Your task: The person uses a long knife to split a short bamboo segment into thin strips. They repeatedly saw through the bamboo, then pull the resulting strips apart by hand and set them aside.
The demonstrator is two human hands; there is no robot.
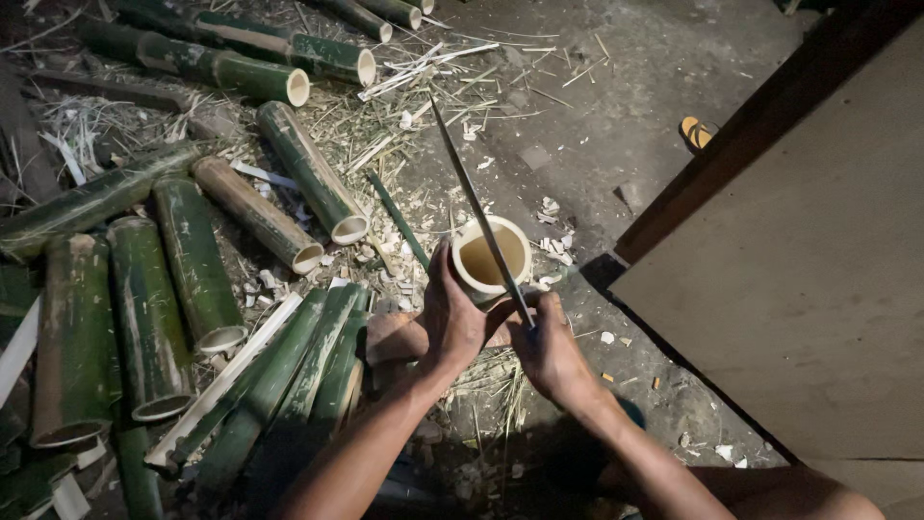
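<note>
An upright section of bamboo tube (491, 256) stands on end on the ground, its pale hollow top facing me. My left hand (452, 318) wraps around its left side and holds it. My right hand (547, 349) grips the handle of a long thin blade (476, 207). The blade lies across the tube's open rim and points away from me toward the upper left. Under my left hand sits a brownish block (395, 337).
Several green bamboo tubes (197, 260) and split bamboo strips (289, 385) lie piled to the left. Shavings and chips (404, 106) litter the dirt floor. A flat wooden board (799, 260) leans at the right. An orange sandal (695, 133) lies beyond it.
</note>
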